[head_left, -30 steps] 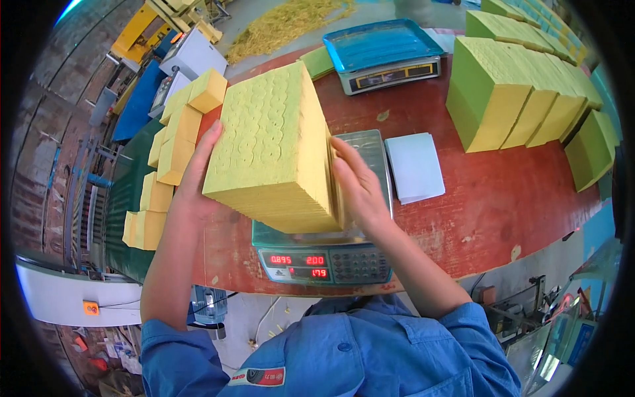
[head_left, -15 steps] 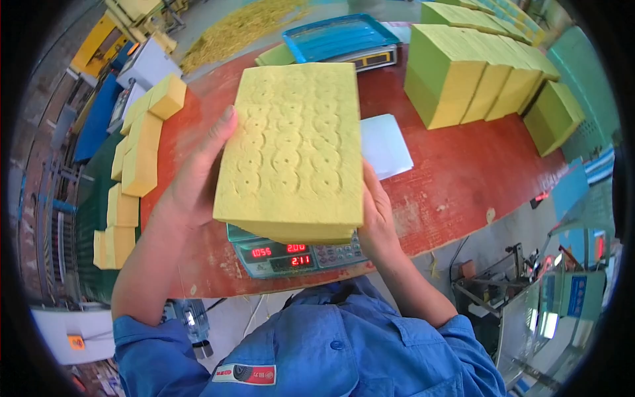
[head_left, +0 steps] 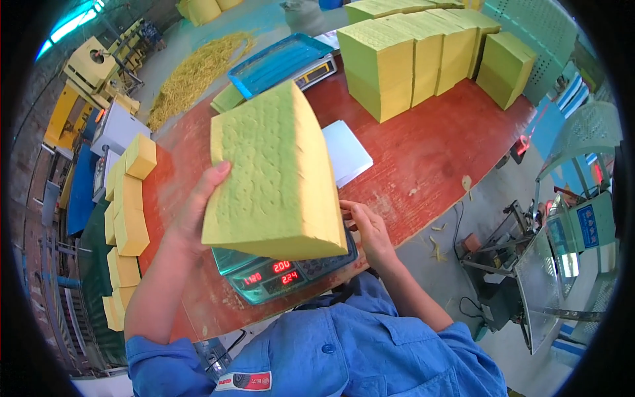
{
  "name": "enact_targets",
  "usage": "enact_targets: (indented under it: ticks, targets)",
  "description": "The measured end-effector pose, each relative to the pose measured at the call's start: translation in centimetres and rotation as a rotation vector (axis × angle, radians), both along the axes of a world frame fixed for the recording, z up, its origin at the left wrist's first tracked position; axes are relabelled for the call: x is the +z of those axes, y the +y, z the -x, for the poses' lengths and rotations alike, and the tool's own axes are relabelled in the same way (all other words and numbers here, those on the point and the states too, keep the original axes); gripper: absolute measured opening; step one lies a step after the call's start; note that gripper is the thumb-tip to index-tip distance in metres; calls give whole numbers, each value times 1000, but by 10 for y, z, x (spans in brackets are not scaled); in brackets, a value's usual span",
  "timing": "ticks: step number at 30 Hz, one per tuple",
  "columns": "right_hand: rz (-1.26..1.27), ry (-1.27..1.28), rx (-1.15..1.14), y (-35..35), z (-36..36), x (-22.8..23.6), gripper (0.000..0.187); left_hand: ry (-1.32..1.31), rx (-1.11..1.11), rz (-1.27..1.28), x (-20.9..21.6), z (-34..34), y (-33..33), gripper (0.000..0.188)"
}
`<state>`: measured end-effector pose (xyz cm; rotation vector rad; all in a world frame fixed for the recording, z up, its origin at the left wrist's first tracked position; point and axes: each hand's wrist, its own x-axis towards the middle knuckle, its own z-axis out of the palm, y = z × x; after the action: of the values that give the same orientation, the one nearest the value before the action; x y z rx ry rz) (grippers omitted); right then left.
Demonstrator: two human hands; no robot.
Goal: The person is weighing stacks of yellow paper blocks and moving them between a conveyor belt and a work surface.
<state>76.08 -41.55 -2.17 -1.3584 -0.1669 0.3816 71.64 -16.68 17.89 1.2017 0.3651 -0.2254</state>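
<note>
A thick yellow block of stacked sheets (head_left: 264, 172), apparently paper, is tilted above a scale with lit red digits (head_left: 264, 281). Rows of small dents mark its greenish broad face. My left hand (head_left: 202, 202) grips the block's left side, thumb on that face and the other fingers hidden behind. Close to its lower right edge, my right hand (head_left: 374, 231) has loosely bent fingers and no visible grip; whether the fingertips touch the block is unclear. The block hides most of the scale's top.
Tall yellow stacks (head_left: 397, 66) stand at the back right of the red table (head_left: 423, 159). A second scale with a blue tray (head_left: 278, 66) sits at the back, white sheets (head_left: 347, 152) before it. Smaller yellow blocks (head_left: 129, 205) line the left edge. Machinery (head_left: 509, 264) stands beyond the right edge.
The block has turned and tilted, now showing its right side. My right hand has come off its side and lies lower, beside it. The view has shifted, and the scale's lit readout differs.
</note>
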Motion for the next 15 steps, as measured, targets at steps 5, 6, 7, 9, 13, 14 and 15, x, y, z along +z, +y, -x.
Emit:
enact_targets:
  ticks: [5,6,7,9,13,14,15]
  targets:
    - [-393,378,-36,-23,-2,21,39,21,-141,-23,1,-23,-37,66]
    - [-506,409,-60,-33,-2,30,41,33,-110,-16,3,-28,-52,66]
    - [-505,398,-84,-47,-8,33,41,47,-81,-7,4,-33,-66,66]
    - [-480,352,-85,-81,-27,35,42,68,-137,66,0,-53,-92,66]
    - [-269,225,-113,-171,-99,29,44,18,-178,145,-20,-111,-165,65]
    - [-269,222,-133,-192,-120,25,44,14,-161,132,-31,-131,-183,65]
    - [-215,212,-122,-213,-143,18,43,16,-179,134,-40,-150,-203,65]
